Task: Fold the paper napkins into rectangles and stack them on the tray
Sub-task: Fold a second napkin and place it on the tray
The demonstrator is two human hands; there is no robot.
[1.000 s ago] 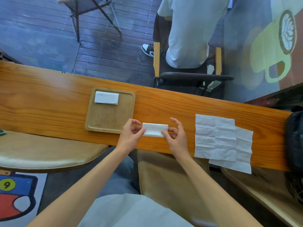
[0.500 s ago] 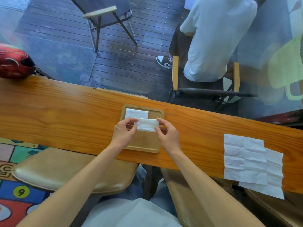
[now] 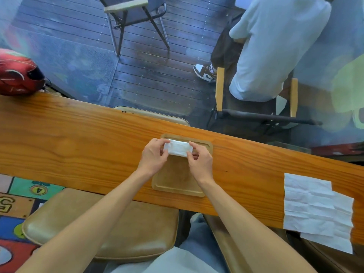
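A folded white napkin (image 3: pixel 178 148) is held over the far end of the wooden tray (image 3: pixel 177 180). My left hand (image 3: pixel 154 155) pinches its left end and my right hand (image 3: pixel 200 161) pinches its right end. The napkin covers the spot where an earlier folded napkin lay; that one is hidden under it. Two unfolded creased napkins (image 3: pixel 315 207) lie overlapped on the wooden counter (image 3: pixel 78 146) at the right, one hanging over the near edge.
A red helmet (image 3: pixel 18 74) sits at the counter's far left. Tan padded stools (image 3: pixel 110 223) stand under the near edge. Beyond the glass, a person sits on a chair (image 3: pixel 256 99) and an empty chair (image 3: pixel 134 18) stands on decking.
Both hands carried the folded napkin from the counter's near edge onto the tray's far end, over the first folded napkin. The view shifted left, so the tray now sits mid-frame.
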